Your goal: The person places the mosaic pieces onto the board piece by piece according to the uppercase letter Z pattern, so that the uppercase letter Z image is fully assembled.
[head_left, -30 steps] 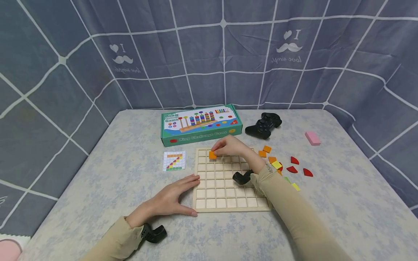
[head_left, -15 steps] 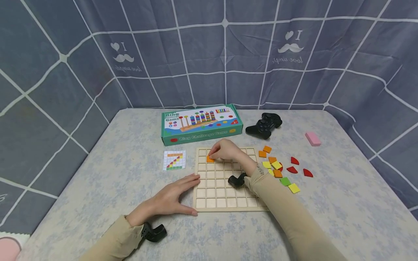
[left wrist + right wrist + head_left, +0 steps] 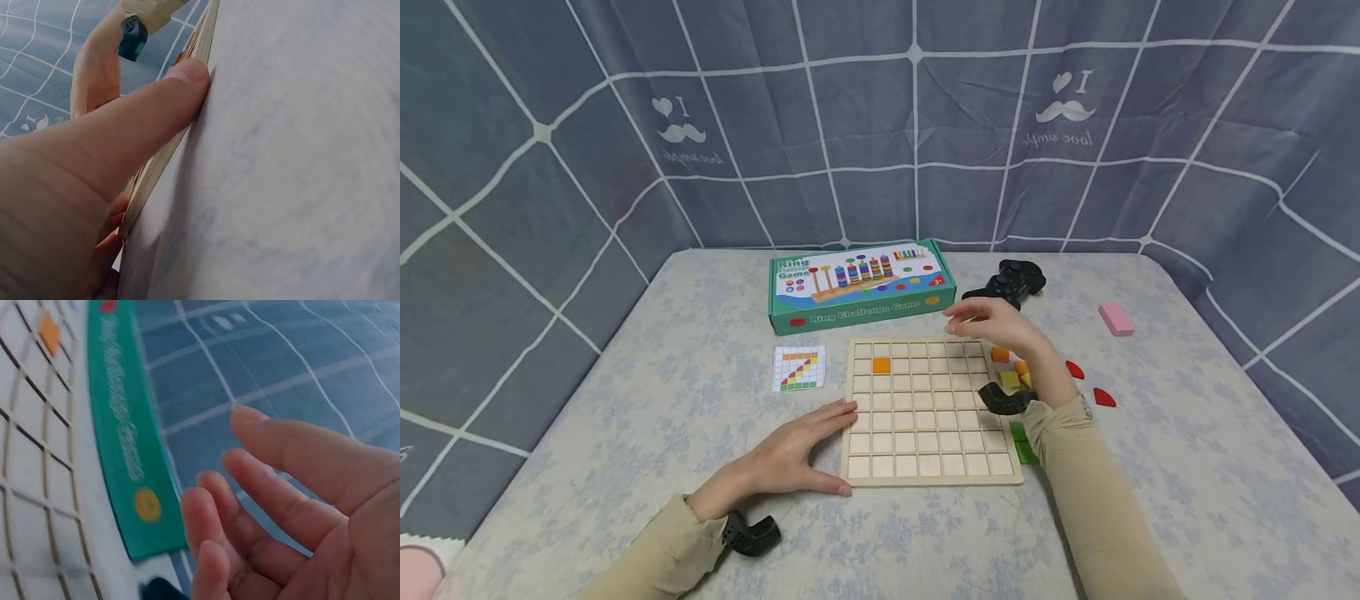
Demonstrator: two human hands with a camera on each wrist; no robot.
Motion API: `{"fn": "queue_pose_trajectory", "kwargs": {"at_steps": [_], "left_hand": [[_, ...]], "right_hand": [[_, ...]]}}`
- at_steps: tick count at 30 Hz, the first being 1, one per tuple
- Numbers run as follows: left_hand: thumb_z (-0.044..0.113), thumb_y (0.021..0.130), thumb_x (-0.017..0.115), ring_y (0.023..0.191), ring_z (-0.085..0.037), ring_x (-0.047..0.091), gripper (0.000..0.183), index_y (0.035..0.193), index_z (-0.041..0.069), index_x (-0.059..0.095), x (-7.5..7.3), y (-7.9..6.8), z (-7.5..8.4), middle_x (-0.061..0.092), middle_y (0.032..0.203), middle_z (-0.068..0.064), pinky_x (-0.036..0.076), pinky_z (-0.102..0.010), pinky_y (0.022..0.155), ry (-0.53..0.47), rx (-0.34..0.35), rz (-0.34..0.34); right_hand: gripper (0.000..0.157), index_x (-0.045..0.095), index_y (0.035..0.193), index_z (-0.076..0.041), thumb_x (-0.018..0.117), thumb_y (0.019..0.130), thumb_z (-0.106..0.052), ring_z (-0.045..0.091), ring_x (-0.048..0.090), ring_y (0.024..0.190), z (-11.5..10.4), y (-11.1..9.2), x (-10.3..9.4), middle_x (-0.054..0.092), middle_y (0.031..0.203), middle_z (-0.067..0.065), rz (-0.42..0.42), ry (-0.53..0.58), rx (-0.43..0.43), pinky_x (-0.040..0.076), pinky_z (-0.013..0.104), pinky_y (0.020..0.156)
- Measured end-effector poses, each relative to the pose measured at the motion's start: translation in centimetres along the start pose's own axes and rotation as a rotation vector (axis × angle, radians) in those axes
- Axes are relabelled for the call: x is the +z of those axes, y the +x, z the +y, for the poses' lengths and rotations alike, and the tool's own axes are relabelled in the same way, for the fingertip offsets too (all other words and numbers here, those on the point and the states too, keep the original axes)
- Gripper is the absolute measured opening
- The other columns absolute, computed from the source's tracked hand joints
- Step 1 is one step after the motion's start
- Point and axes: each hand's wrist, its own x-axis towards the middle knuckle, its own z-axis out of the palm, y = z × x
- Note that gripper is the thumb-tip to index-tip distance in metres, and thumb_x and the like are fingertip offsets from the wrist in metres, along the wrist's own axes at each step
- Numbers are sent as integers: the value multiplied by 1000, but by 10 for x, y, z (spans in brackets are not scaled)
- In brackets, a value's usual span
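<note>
A wooden grid board (image 3: 904,421) lies flat on the table. One orange square tile (image 3: 882,365) sits in its second row from the back, second column from the left. My left hand (image 3: 790,454) rests against the board's left edge, fingers and thumb spread; the left wrist view shows the thumb (image 3: 150,112) touching the board's side. Above the back right part of the board hovers my right hand (image 3: 996,321), its fingers loosely bent. In the right wrist view nothing is between those fingers. Orange tiles (image 3: 1001,354) lie beyond the right edge, partly hidden by the right wrist.
Green tiles (image 3: 1024,443), a yellow tile (image 3: 1009,379) and red quarter-round pieces (image 3: 1104,397) lie right of the board. A pattern card (image 3: 799,369) is to its left. Behind stand a green game box (image 3: 861,287) and a black game controller (image 3: 1017,281). A pink block (image 3: 1117,319) lies far right.
The right hand has let go of the orange tile, which now lies in its cell. That hand has moved right and back, away from it. The left hand stays put.
</note>
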Motion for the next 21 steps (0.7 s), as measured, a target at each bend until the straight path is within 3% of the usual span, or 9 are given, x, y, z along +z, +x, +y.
{"fn": "queue_pose_trajectory", "kwargs": {"at_steps": [9, 18, 21], "left_hand": [[59, 72, 72, 140, -21, 23, 94, 143, 7, 39, 0, -1, 0, 29, 152, -5, 30, -46, 107, -4, -2, -4], [60, 72, 72, 140, -20, 23, 94, 143, 7, 39, 1, 0, -1, 30, 151, -4, 30, -46, 107, 2, -8, 1], [60, 71, 72, 140, -19, 23, 95, 143, 7, 40, 1, 0, -1, 30, 151, -4, 30, -46, 107, 2, -11, 4]], "right_hand": [[54, 49, 134, -1, 64, 90, -30, 30, 53, 109, 38, -23, -40, 55, 124, 17, 25, 123, 78, 39, 52, 98], [57, 47, 135, -1, 64, 90, -31, 32, 46, 116, 67, -31, -45, 48, 133, 20, 99, 192, 195, 30, 50, 105], [56, 47, 136, -2, 64, 90, -30, 31, 46, 115, 73, -31, -45, 48, 132, 18, 141, 200, 239, 32, 48, 104]]}}
